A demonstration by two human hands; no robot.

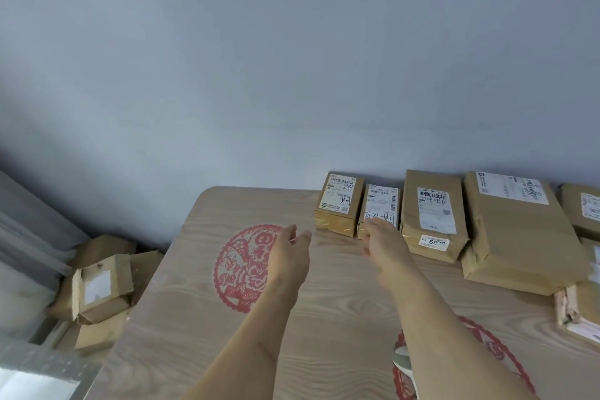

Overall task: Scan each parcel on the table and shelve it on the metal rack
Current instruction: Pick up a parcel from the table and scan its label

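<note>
The small parcel (379, 208), a narrow brown packet with a white label and handwritten marks, lies flat near the desk's far edge, second in a row of parcels set against the grey wall (292, 58). The right hand (384, 245) reaches over its near end, fingers pointing away and covering the packet's front edge; whether they touch it or merely hover I cannot tell, nor whether they are curled or straight. Just to its left, almost touching, sits a square box (337, 203) with a label on top, the first in the row. To its right lies a taller wrapped parcel (433, 214) bearing a sticker with printed digits, then a large flat parcel (519, 230), with more packets (581, 211) at the desk's right edge. The left hand (290, 253) hovers above the desk (341, 318), well left of the row, fingers loosely straight and slightly apart, holding nothing, over a red paper-cut pattern (237, 266) on the wood-grain top. A second red pattern (506, 354) shows beneath the right forearm near the near edge. Beyond the desk's left edge, a heap of brown boxes (100, 289) lies lower down beside a grey curtain (29, 237).
</note>
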